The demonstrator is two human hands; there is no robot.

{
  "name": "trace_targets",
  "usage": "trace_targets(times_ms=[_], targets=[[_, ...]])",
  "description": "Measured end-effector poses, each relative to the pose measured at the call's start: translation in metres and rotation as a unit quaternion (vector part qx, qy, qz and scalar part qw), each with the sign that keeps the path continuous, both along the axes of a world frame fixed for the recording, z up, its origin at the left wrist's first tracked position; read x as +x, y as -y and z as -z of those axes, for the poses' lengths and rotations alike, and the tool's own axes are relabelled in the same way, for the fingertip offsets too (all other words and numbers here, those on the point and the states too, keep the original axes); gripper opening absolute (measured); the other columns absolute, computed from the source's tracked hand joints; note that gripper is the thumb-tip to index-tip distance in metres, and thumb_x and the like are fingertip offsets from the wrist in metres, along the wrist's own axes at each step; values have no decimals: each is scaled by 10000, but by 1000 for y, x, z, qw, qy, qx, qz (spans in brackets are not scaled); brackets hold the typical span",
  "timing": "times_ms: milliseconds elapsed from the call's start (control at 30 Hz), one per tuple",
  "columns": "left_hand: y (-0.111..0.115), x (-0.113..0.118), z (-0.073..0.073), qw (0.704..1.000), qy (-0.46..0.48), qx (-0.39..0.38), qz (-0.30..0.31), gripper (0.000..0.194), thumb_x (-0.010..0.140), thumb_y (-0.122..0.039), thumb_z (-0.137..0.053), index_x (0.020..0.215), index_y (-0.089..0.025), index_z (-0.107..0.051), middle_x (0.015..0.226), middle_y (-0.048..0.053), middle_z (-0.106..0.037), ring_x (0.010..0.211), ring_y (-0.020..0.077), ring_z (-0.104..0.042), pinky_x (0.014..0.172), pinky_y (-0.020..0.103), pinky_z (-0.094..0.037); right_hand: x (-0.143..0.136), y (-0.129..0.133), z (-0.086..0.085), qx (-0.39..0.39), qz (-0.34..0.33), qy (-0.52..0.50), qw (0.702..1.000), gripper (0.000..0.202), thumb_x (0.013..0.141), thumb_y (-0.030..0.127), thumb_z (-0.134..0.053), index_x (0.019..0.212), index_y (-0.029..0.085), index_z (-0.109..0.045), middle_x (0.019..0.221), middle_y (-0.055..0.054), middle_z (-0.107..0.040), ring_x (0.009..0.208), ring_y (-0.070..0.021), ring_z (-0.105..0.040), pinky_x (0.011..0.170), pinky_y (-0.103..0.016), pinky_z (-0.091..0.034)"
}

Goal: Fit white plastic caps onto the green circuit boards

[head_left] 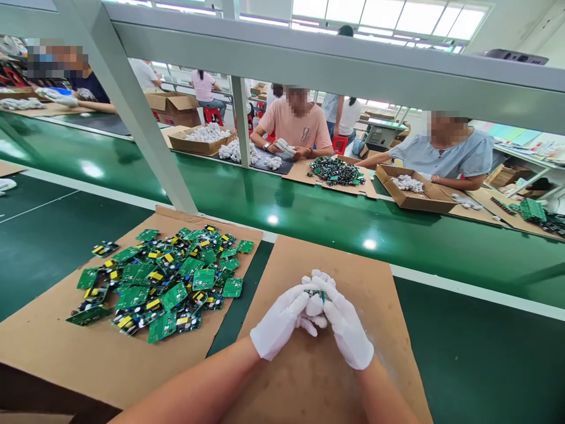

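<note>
My left hand (282, 318) and my right hand (346, 327) both wear white gloves and meet over a cardboard sheet (295, 377). Between their fingertips is a small green circuit board (314, 292), partly covered by the gloves. A rounded white piece (315, 306) sits just below the board between the hands; its kind is unclear. More small white pieces (324, 275) lie right behind my fingers. To the left, a heap of green circuit boards (172, 294) with yellow and black components covers another cardboard sheet (42, 353).
A grey metal frame (309, 56) crosses above the bench, with a slanting post (141, 112) at left. Beyond runs a shiny green conveyor surface (247, 206). Across it, people sit by a box of white pieces (200, 141), another heap of boards (338, 171) and an open box (415, 197).
</note>
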State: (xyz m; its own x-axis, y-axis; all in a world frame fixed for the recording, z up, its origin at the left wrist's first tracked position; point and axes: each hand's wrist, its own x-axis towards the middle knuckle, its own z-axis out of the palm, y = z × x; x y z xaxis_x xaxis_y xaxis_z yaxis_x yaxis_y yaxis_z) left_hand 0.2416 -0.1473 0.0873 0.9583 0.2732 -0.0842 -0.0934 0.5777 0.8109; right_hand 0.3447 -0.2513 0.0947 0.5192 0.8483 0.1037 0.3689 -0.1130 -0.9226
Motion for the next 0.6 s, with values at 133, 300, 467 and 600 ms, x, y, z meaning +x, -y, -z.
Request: trace_targets(times_ms=[133,300,467,600], targets=[[2,1,-7,999,-33,36,1,357,801,-436,-584,988,-133,-572,762,53,-595,645,128,-575,523,218,-474,0,0,3,-12,15,7,1000,406,901,451,-420,1236,269,-560,1326,-54,-526,1275,-246,-415,1052,-421,-377],[-2,3,-5,998,-42,-51,9,337,768,-449,-621,895,-139,-580,721,24,-563,604,107,-560,576,250,-491,0,-1,9,-26,7,36,999,449,870,425,-496,1293,274,-497,1286,-53,-561,1220,-232,-483,1056,-415,-375],[-9,2,-3,981,-14,-179,76,371,748,-391,-668,1029,-160,-597,923,68,-582,761,151,-619,650,261,-485,0,0,4,-27,3,-24,999,391,907,407,-442,1267,278,-517,1312,-29,-541,1255,-220,-448,1041,-404,-402],[-8,1,-5,979,20,-178,95,293,761,-331,-675,987,-156,-611,826,26,-537,634,70,-546,584,193,-424,0,1,-2,-32,12,-13,999,368,905,414,-447,1231,282,-556,1288,-9,-564,1337,-217,-320,1078,-421,-349]])
